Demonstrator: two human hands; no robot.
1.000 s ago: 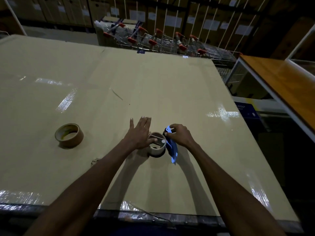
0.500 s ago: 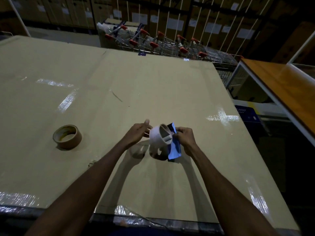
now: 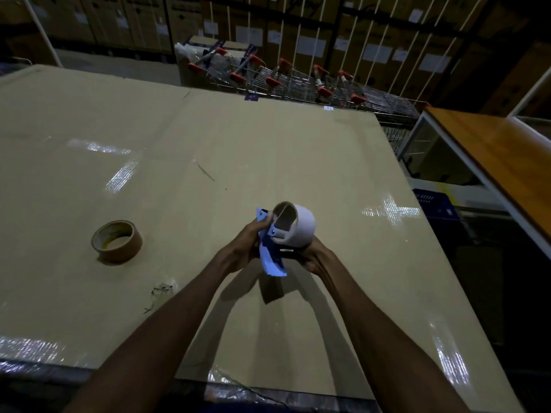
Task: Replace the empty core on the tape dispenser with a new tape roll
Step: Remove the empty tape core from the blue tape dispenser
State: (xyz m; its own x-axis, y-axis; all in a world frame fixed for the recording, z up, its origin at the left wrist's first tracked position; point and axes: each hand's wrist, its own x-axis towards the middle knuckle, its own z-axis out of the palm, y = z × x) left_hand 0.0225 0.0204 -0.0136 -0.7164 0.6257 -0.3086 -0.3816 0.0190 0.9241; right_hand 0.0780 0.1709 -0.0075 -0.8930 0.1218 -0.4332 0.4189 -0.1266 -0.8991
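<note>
Both hands' grip clasping blue tape dispenser (image 3: pixel 272 257), empty core (image 3: pixel 293 225) above fingers

There is one view only, from a wide-angle camera worn on the person's head. It looks forward and steeply down along both forearms, which enter from the bottom edge and meet near the middle of the frame, where the hands are close to the lens. The table (image 3: pixel 208 138) fills most of the picture, its near edge along the bottom and its far edge high up. Above that edge the view reaches a row of carts (image 3: pixel 286 79) and stacked boxes (image 3: pixel 298 31). A wooden counter (image 3: pixel 495 150) lies at the right border. Straight lines bow toward the edges.
</note>
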